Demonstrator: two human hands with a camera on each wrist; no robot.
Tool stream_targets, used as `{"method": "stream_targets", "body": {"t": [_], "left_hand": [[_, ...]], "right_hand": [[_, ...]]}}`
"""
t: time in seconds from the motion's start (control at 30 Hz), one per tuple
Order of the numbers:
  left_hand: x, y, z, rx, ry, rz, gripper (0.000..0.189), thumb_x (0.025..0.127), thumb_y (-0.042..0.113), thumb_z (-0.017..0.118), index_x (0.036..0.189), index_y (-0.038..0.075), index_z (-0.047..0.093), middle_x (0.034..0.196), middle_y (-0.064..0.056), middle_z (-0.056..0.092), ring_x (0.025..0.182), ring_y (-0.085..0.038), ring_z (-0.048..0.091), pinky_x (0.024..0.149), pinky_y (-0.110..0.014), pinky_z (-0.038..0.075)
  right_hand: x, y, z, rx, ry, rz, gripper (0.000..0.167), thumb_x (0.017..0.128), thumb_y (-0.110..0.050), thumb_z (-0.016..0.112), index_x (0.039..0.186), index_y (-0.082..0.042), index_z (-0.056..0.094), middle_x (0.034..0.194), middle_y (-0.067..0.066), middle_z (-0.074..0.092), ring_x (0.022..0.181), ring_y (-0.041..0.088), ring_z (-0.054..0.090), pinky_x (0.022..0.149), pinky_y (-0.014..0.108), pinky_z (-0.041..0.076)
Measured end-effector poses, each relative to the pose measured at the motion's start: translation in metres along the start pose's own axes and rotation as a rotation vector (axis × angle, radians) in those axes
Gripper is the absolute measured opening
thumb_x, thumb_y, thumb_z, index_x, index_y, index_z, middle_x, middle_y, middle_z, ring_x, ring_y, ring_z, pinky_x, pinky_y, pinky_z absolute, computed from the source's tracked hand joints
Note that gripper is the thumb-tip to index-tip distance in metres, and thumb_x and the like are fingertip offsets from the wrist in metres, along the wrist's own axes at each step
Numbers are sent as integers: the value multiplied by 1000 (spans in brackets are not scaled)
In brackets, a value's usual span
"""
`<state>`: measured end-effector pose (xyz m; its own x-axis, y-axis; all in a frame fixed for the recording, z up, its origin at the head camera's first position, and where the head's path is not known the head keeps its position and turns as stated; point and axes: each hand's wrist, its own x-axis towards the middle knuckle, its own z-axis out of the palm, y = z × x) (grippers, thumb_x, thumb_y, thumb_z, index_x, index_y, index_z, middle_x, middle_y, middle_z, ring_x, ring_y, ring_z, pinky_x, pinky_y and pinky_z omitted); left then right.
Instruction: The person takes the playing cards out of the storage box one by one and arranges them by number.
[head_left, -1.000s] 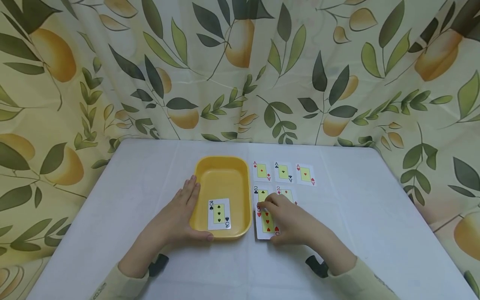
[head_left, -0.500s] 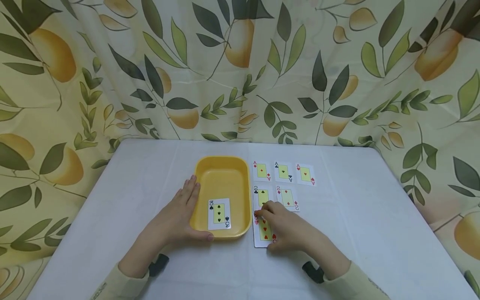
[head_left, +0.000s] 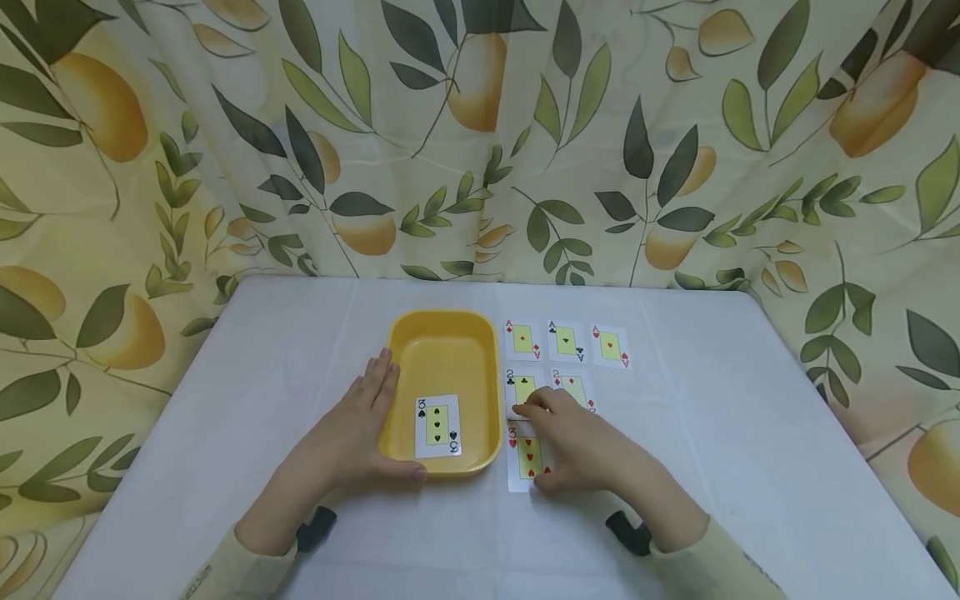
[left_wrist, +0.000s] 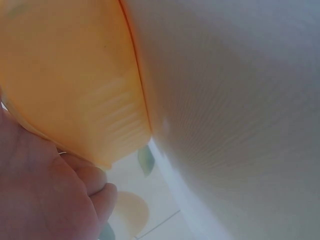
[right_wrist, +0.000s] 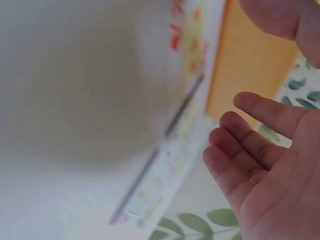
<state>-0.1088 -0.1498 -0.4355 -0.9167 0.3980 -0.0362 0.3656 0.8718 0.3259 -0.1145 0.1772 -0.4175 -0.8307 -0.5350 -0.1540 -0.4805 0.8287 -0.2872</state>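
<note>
My left hand (head_left: 352,433) rests against the left side of the yellow tray (head_left: 444,358), fingers straight along its rim and thumb at the near corner. A three of spades (head_left: 437,427) lies inside the tray. My right hand (head_left: 581,442) is over the right edge of a three of hearts (head_left: 528,458), which lies face up on the table just right of the tray. In the right wrist view the fingers (right_wrist: 255,140) are loosely bent, with nothing between them. Above that card lie a two of clubs (head_left: 523,386) and a two of diamonds (head_left: 572,383), partly covered by the hand.
An ace of diamonds (head_left: 522,340), an ace of clubs (head_left: 566,341) and an ace of hearts (head_left: 611,345) form the far row. White cloth (head_left: 697,400) covers the table. A fruit-patterned curtain (head_left: 555,192) hangs behind its back edge.
My right hand moved the three of hearts toward me, laid it below the two of clubs and let go, then rose slightly away. The left hand and tray stayed put.
</note>
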Motion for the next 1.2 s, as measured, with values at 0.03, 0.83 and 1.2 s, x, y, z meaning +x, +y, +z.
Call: {"method": "stream_targets", "body": {"t": [0.03, 0.83, 1.2], "left_hand": [[0, 0, 0, 1, 2, 2, 147, 57, 92, 64, 160, 2, 9, 168, -11, -7, 155, -28, 1, 124, -45, 17], [-2, -4, 2, -12, 6, 18, 143, 61, 91, 62, 160, 3, 9, 168, -11, -7, 155, -28, 0, 124, -45, 17], [-2, -4, 1, 4, 41, 61, 144, 60, 94, 57, 159, 0, 12, 168, -15, -3, 155, -32, 4, 123, -49, 21]], "right_hand": [[1, -1, -4, 3, 8, 2, 86, 64, -35, 88, 142, -18, 56, 126, -6, 50, 107, 9, 46, 91, 26, 53], [74, -68, -14, -47, -12, -265, 84, 69, -39, 88, 142, -14, 55, 131, -2, 51, 117, 15, 46, 100, 27, 49], [94, -82, 7, -192, -129, -198, 89, 67, -45, 91, 143, -18, 54, 135, 2, 53, 117, 19, 49, 104, 32, 47]]}}
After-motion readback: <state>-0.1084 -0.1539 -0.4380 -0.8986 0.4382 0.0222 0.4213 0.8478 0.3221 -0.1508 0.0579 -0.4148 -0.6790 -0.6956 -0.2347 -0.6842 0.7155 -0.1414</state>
